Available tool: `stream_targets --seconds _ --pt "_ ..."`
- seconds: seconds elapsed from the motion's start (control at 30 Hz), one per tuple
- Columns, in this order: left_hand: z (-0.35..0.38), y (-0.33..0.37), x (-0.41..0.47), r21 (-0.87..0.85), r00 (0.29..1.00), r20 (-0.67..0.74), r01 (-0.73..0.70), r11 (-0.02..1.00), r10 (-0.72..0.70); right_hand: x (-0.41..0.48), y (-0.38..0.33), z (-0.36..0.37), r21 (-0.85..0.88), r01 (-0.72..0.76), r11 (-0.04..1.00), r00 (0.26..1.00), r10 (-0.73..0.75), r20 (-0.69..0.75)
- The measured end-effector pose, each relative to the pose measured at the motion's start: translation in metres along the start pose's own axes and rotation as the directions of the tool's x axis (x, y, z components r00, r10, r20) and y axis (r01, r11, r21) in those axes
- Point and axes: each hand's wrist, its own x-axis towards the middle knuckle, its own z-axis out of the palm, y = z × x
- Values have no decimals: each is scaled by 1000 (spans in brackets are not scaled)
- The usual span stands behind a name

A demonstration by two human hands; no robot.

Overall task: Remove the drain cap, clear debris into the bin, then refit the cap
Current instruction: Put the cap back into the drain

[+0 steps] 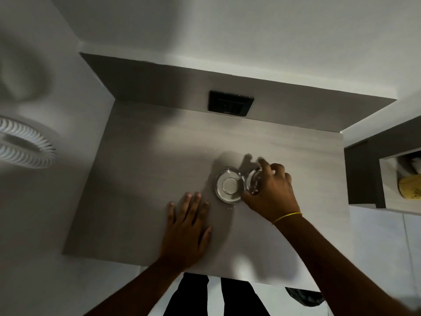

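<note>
A round chrome drain opening (229, 185) with a pale disc at its centre sits in the grey counter (145, 169). Just to its right, my right hand (271, 190) grips a shiny round drain cap (252, 181), held tilted on edge beside the drain. A yellow band circles that wrist. My left hand (186, 226) lies flat on the counter to the left of the drain, fingers spread, holding nothing.
A black switch plate (230, 103) is set in the back wall above the counter. A white ribbed fan (22, 144) is at the left. A dark shelf niche (401, 179) with a yellow object is at the right. A black bin bag (303, 296) shows below the counter edge.
</note>
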Motion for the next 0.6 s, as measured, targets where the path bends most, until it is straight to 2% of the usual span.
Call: stream_targets --seconds 0.2,0.37,0.6 --pt "-1 1 -1 -10 1000 -15 7 1000 -7 1 -57 14 -85 155 984 986 -149 70" --pt "-2 6 2 -12 1000 -9 8 1000 -8 5 -57 29 -204 187 961 979 -164 124" --pt "-2 6 -1 -6 1000 -3 -8 1000 7 4 -55 42 -223 211 952 974 -187 125"
